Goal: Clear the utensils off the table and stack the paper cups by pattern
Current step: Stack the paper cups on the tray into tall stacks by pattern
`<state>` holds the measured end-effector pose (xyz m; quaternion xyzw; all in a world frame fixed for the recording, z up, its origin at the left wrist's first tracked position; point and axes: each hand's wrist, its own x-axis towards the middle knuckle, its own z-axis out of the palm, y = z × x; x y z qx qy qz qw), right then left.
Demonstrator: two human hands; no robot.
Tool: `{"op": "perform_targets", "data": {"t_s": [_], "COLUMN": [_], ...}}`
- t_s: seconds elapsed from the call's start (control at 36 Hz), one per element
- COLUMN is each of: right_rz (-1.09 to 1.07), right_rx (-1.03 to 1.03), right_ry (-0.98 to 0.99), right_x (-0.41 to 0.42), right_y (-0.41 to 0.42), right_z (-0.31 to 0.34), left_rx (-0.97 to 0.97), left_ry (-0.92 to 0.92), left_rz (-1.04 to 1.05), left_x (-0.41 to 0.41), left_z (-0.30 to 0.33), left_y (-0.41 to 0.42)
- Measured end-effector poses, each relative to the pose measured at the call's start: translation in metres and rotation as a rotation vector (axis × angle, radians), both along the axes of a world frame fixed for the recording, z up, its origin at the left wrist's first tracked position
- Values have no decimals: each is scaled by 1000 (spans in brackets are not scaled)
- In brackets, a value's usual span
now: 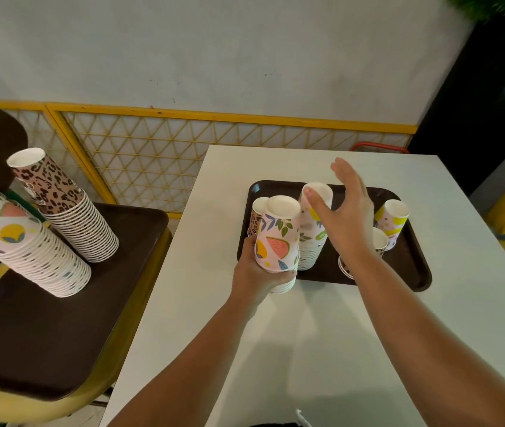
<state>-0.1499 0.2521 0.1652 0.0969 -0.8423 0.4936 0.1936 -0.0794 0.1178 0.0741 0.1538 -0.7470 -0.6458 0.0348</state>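
Left hand (252, 272) — gripping fruit-print cup stack (277, 241)

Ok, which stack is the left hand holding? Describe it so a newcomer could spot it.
Start at the white table, near left corner of its brown tray. The left hand grips an upside-down fruit-print stack there. Unlike its neighbours, it shows a watermelon slice and is held.
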Motion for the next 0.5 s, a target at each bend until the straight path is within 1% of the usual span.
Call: {"op": "perform_targets", "data": {"t_s": [0.08,0.17,0.28,0.36,0.5], "right_rz": [67,165,253,249,201], "right_rx": [-43,-1,38,57,56], "right_ry": [62,-24,-141,-177,-165], "right_x": [15,26,32,33,32], "right_y": [-2,-6,-9,-9,-7], "right_z": [3,3,-2,-4,-3], "left_rx": [31,52,30,-9,-55], "left_ry": [11,37,79,92,86], "left_rz": [7,7,-7,-20,-39], "left_x": [-1,-2,-5,-7,-5], "left_z": [3,7,10,10,10], "left_y": [2,6,9,12,12]}}
